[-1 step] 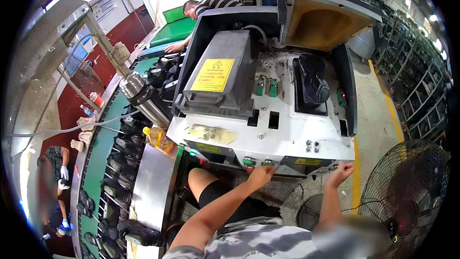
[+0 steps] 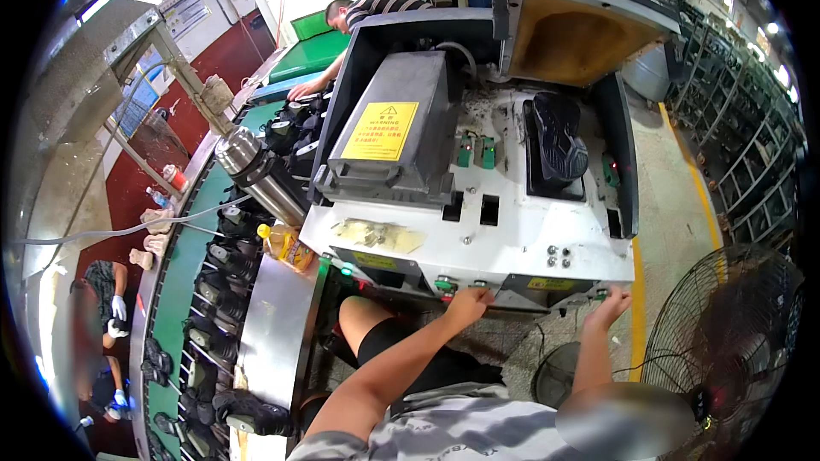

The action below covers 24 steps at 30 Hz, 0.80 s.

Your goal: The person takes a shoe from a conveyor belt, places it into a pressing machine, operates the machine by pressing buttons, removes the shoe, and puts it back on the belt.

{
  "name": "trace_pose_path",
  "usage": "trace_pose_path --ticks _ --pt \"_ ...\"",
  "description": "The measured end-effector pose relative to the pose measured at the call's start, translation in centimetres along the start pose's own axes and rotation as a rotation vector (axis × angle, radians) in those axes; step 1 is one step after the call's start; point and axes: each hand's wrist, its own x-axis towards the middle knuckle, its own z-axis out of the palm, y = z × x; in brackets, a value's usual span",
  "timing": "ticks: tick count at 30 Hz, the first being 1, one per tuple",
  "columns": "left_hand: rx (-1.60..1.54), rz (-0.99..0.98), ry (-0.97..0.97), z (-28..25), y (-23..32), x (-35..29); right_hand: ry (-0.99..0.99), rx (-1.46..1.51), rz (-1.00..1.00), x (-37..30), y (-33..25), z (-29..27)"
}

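Hands on machine front edge

Left hand (image 2: 468,300) and right hand (image 2: 613,300), fingers curled, press buttons on the near edge of the white metal machine (image 2: 512,239); neither grasps anything. Black rubber sole (image 2: 557,138) lies on top, far right. Yellow rectangular label (image 2: 381,131) on grey housing, left. Wire fan (image 2: 726,333) crowds near right.

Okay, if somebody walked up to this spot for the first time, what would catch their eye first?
Probably the big white machine in the middle, with a yellow warning label on its grey cover and a black shoe sole on the right side. The left hand and right hand both press at its front edge. To the left, a green conveyor curves past carrying dark shoes.
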Motion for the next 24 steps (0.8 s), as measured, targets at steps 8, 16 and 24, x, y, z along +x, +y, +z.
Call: trace_pose_path --ticks 8,16,24 --pt "-0.164 -0.009 0.047 0.9 -1.0 -1.7 -0.117 0.165 0.228 -0.2 2.7 -4.7" --pt "-1.169 -0.255 -0.336 -2.5 2.2 -9.7 -1.268 -0.113 1.011 -18.6 8.5 1.2" --pt "-1.557 -0.194 0.077 -9.1 -1.1 -21.0 -1.782 -0.438 1.060 -34.4 5.6 5.1"
